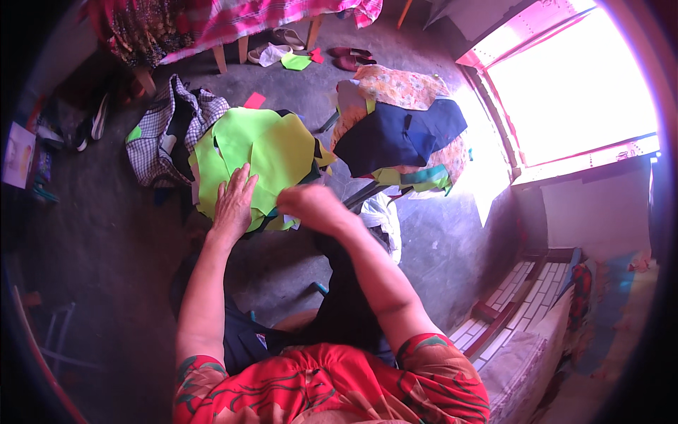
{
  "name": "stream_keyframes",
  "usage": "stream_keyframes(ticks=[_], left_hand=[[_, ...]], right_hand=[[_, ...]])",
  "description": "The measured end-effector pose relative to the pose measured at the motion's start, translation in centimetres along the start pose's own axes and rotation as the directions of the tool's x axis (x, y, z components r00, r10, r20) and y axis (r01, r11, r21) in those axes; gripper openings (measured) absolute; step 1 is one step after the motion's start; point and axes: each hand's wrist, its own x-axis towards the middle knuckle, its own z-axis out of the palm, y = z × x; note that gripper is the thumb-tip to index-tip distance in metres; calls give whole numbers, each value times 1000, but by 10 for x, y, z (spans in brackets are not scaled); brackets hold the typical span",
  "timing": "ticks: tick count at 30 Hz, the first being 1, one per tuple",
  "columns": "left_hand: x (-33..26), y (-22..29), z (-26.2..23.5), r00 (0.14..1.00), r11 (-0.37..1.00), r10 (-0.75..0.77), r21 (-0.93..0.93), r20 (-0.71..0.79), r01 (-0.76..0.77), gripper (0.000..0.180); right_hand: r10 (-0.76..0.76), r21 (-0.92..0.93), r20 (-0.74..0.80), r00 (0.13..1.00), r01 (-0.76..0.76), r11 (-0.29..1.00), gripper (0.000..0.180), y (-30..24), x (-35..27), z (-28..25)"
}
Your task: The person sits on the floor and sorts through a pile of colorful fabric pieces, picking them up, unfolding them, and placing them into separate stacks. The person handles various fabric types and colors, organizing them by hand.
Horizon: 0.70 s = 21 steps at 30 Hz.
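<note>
Bright yellow-green cloth pieces lie in a loose pile in front of me, with darker scraps showing under their edges. Flat on the near left part of this cloth rests my left hand, its fingers stretched out. At the near right edge of the pile is my right hand, somewhat blurred, with its fingers curled in; whatever they hold, if anything, is hidden. Beside the pile on the left is a checked cloth. Dark navy cloth lies to the right on a flower-patterned cover.
A white cloth hangs low near my right forearm. Shoes and small scraps lie on the grey floor by a pink-draped piece of furniture. A bright opening is at right, above a wooden-framed seat.
</note>
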Motion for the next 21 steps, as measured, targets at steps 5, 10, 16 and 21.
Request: stream_keyframes(ticks=[5,10,16,21], left_hand=[[-4,-4,-8,994,999,46,-23,-97,-49,52],[-5,-2,-15,996,998,23,-49,-91,-28,50],[-13,-11,-17,996,999,-6,-51,-87,1,49],[-12,-9,-22,998,996,-17,-94,-58,11,48]], right_hand=[[91,52,-842,532,-87,995,12,50,-42,-75],[-35,-289,-900,434,-534,795,27,129,-86,-121],[265,-196,-791,552,-638,745,19,139,-93,-128],[74,-239,-897,437,-617,750,10,154,-97,-128]])
